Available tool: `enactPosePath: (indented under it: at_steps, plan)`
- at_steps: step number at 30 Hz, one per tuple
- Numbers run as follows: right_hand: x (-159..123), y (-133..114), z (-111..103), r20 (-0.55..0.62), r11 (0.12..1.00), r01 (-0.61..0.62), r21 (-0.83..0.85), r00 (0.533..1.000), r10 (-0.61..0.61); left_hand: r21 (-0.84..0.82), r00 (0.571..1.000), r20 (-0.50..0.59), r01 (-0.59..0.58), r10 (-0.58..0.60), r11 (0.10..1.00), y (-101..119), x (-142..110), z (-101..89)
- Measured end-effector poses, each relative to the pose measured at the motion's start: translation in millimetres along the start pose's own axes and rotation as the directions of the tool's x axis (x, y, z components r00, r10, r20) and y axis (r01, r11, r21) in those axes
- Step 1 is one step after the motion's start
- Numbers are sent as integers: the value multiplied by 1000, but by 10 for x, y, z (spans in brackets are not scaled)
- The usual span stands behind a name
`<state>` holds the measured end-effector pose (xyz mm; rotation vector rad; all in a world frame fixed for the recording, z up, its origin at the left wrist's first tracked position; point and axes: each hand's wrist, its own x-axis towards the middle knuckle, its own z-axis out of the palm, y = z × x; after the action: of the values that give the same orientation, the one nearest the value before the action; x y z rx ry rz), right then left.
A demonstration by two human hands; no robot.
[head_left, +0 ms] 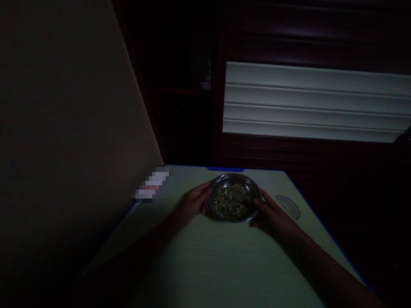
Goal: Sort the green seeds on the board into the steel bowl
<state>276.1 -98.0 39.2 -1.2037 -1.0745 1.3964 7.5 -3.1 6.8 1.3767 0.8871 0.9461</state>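
Note:
Between my two hands is a round, shiny metal bowl (236,219), tipped a little so its inside faces me. Small green and pale bits (233,201), like beans or seeds, cover its bottom; the dim light hides their exact kind. My left hand (194,203) grips the left rim, thumb on top and fingers curled below. On the right rim my right hand (271,210) closes the same way, its thumb reaching over the edge. Whether the bowl touches the table beneath cannot be made out.
The pale green table (205,261) has a blue edge. A clear protractor (289,207) lies right of the bowl. At the far left lies a blurred-out white and pink item (152,185). A wall (80,107) borders the left; a dark wooden panel with white slats (305,102) stands behind.

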Motion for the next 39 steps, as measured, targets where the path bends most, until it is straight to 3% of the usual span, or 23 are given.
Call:
enactPosePath:
  at_steps: [3, 5, 10, 14, 20, 24, 27, 29, 33, 36, 39]
  plan:
    - [-30, 10, 85, 67, 998, -28, 57, 997, 24, -23, 1000, -5, 16, -16, 1000, 19, -36, 69]
    - [-10, 48, 98, 48, 996, -18, 86, 999, 14, -35, 999, 17, 51, -51, 998, 29, -68, 122]
    - [90, 139, -17, -111, 996, 48, 80, 993, -39, -37, 988, 99, 122, -118, 992, 69, -70, 136]
    - [113, 95, -156, -271, 994, 109, -5, 957, -106, -1, 994, 30, 103, -103, 995, 88, 6, -11]
    - [106, 20, -248, -404, 967, 152, -205, 887, -225, 111, 1000, -25, 17, -14, 994, 11, 36, -45]
    - [94, -10, -248, -418, 932, 170, -320, 857, -300, 252, 992, -28, -113, 124, 961, 11, -14, 33]
    - [78, -45, -234, -403, 904, 179, -389, 849, -342, 356, 979, 28, -199, 202, 913, 78, -92, 62]
    - [70, -64, -222, -396, 886, 179, -428, 844, -362, 487, 963, 143, -270, 229, 831, 110, -152, 68]
    - [67, -76, -203, -380, 862, 160, -480, 848, -369, 767, 898, 416, -431, 144, 475, 74, -222, 73]
    - [71, -66, -203, -373, 855, 140, -499, 856, -358, 818, 884, 457, -461, 99, 345, 18, -223, 83]
    - [75, -48, -214, -361, 848, 139, -511, 861, -358, 832, 882, 463, -467, 87, 299, 7, -215, 98]
